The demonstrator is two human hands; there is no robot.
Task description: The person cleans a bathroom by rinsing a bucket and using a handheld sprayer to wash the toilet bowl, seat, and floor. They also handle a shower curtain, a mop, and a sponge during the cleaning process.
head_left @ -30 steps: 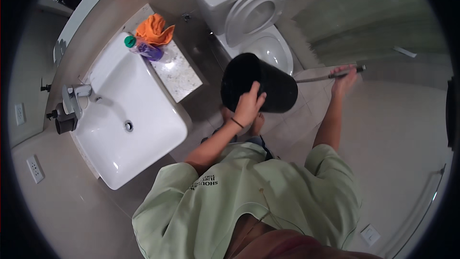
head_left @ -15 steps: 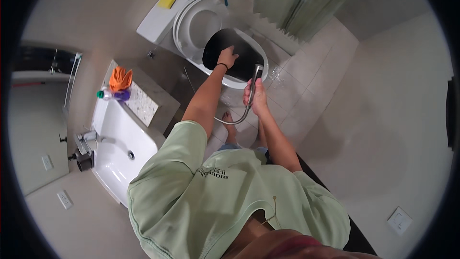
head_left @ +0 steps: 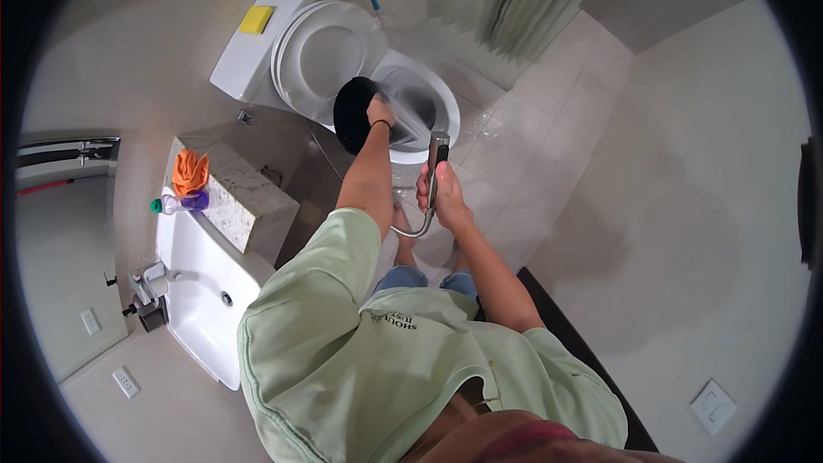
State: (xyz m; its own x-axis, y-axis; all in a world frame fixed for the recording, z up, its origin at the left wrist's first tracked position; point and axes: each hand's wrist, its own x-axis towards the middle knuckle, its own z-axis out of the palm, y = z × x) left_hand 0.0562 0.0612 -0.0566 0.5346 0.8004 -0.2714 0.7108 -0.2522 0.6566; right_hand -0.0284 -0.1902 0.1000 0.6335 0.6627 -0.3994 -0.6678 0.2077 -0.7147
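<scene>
My left hand (head_left: 380, 110) is closed on a black rounded panel (head_left: 350, 116), tilted at the left side of the bowl. What its fingers grip is partly hidden. A handheld bidet sprayer (head_left: 433, 163) is wrapped in my right hand (head_left: 447, 196), its metal hose curving away below. From its head a fan of water spray (head_left: 403, 120) runs up and left toward the panel and my left hand, above the bowl. The white toilet (head_left: 447, 107) has its seat and lid (head_left: 287, 56) raised against the tank (head_left: 236, 64).
A yellow sponge (head_left: 256, 20) lies on the tank. On the counter (head_left: 231, 197) sit an orange cloth (head_left: 190, 173) and a bottle with purple liquid (head_left: 184, 203), beside the white sink (head_left: 201, 291). A curtain (head_left: 506, 0) hangs beyond the toilet. Wet patches show on the tiled floor (head_left: 523, 154).
My left hand and the black panel have moved left and the panel has tilted, uncovering the toilet bowl. The sprayer has shifted slightly left and down, and its spray now shows clearly. The view has shifted too.
</scene>
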